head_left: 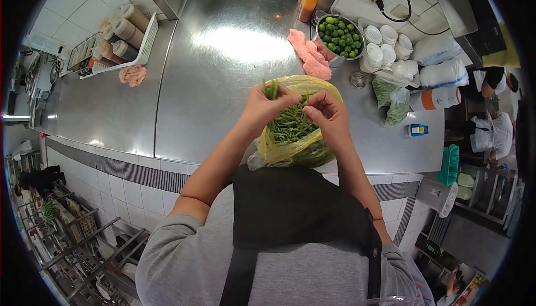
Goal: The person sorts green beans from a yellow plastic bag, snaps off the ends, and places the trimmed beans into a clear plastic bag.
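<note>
A yellow plastic bag [271, 151] full of thin green chili peppers [290, 127] lies open on the steel counter, close against the apron. Above the bag's mouth, my left hand [261, 109] is closed around a few green chilies [271, 89], which stick up past the fingers. Its thumb and fingertips reach toward my right hand [330, 117]. That hand is closed in a pinch at the right side of the bag, its fingertips almost meeting the left ones. Whatever lies between the right fingertips is too small to make out for certain.
Beyond the bag are a pink cloth [310, 55], a metal bowl of limes [339, 37] and sauce bottles [308, 1]. White cups [374, 55], bagged greens [393, 102] and a blue-and-white item [417, 130] stand right. A white basket [146, 49] of bottles sits left.
</note>
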A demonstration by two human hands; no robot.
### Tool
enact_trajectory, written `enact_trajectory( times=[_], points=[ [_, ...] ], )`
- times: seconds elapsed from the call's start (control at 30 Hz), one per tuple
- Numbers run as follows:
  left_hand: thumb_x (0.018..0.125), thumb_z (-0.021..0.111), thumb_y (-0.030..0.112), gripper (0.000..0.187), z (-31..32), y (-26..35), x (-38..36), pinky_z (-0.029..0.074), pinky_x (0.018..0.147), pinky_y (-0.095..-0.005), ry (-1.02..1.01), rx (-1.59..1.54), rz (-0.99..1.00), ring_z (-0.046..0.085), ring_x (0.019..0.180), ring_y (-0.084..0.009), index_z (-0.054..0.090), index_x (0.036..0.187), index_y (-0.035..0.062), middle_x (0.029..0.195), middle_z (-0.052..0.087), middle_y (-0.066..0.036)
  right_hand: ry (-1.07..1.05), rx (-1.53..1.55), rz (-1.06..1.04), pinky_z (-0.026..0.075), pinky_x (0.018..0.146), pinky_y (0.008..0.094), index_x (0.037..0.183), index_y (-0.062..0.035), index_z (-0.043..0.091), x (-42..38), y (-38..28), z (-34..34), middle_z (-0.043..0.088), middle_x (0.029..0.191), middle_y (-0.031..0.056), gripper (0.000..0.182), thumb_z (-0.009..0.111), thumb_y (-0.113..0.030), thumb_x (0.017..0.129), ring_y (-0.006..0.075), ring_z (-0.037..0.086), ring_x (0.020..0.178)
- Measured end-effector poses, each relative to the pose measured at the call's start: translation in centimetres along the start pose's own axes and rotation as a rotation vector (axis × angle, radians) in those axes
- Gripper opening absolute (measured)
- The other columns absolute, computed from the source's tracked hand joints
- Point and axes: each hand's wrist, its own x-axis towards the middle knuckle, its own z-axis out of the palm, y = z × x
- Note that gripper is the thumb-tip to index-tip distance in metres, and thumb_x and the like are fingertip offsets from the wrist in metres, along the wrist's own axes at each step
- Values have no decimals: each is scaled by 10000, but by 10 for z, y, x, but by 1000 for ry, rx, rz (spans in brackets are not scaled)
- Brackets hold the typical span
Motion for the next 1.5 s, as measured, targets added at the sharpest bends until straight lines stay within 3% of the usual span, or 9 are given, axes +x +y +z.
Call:
enact_trajectory(
  times=[0.1,0.53,0.63,0.7,0.8,0.93,1.0,1.3,1.5],
  points=[
    [783,863,177,321,7,1,-2,529,694,-246,-225,157,72,657,748,-87,718,974,-37,810,717,-67,6,92,3,457,716,209,966,-59,574,0,-13,8,585,893,-26,131,677,-31,889,50,560,787],
    [795,821,61,117,-6,6,-5,523,698,-250,-353,246,55,641,741,-75,741,846,-7,789,721,-34,111,113,-4,472,678,239,948,12,708,-1,-4,1,627,845,5,89,683,-71,925,62,577,744],
    [789,823,59,115,-2,8,-7,526,705,-256,-351,208,32,649,736,-85,736,839,3,789,721,-38,202,-243,-247,462,635,276,926,15,703,3,1,-1,638,813,46,148,679,-130,939,112,591,697],
    [807,817,104,152,-1,8,-7,516,696,-267,-351,178,15,661,722,-110,733,872,-4,789,728,-67,383,-787,-509,444,600,308,888,22,690,6,-2,-1,627,786,98,205,666,-173,947,185,592,660],
    [830,801,119,154,1,13,-8,486,607,-237,-277,185,-6,619,647,-80,719,884,0,800,730,-78,274,-982,-249,444,596,340,851,27,671,4,1,-14,604,782,130,239,685,-197,930,253,584,656],
    [890,750,150,148,-1,11,-3,295,435,-188,-155,-6,15,409,497,0,688,921,19,835,731,-58,-80,-796,61,450,625,337,850,22,668,1,4,-18,609,773,98,245,693,-211,924,207,592,685],
    [916,726,156,162,0,11,-1,254,415,-178,-53,-165,88,348,472,9,647,967,24,887,738,-96,-199,-281,66,429,638,257,848,25,676,-3,2,-8,599,785,43,191,666,-141,944,108,522,666],
    [922,717,138,148,5,12,-2,282,427,-184,-16,-100,204,369,485,7,639,983,28,892,744,-111,-95,-211,-162,428,673,230,887,7,664,-2,8,8,570,828,7,94,624,-60,940,74,526,736],
    [924,708,132,185,6,15,-7,306,456,-172,-57,-132,163,402,516,1,642,1054,18,879,729,-82,31,-359,-26,437,703,246,888,-10,667,6,12,0,570,858,26,34,634,-9,890,115,547,761]
  ],
)
